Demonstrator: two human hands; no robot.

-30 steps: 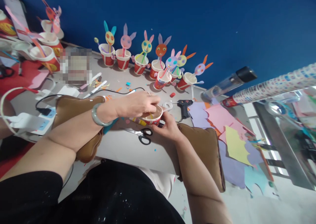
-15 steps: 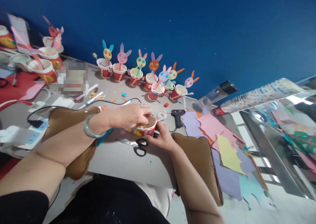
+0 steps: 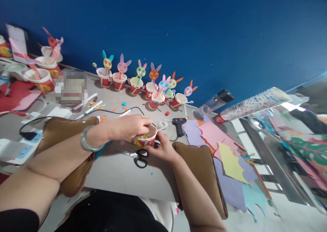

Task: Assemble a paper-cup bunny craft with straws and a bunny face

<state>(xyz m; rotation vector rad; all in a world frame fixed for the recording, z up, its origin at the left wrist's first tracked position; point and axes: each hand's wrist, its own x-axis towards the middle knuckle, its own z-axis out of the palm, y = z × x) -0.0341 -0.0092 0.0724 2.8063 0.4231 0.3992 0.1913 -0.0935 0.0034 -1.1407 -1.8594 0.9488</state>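
Nearest: black-handled metal scissors (image 3: 141, 161), lying just my side of both hands. My right hand (image 3: 164, 151) steadies a red paper cup with a white rim (image 3: 150, 143) between thumb and fingers. My left hand (image 3: 133, 127) bunches over its mouth; fingertips hidden, so cannot tell whether they pinch anything. Step, I judge: work inside the cup. Next move likely calls for a firm right grip. Beyond both hands: black plastic glue gun (image 3: 179, 126).
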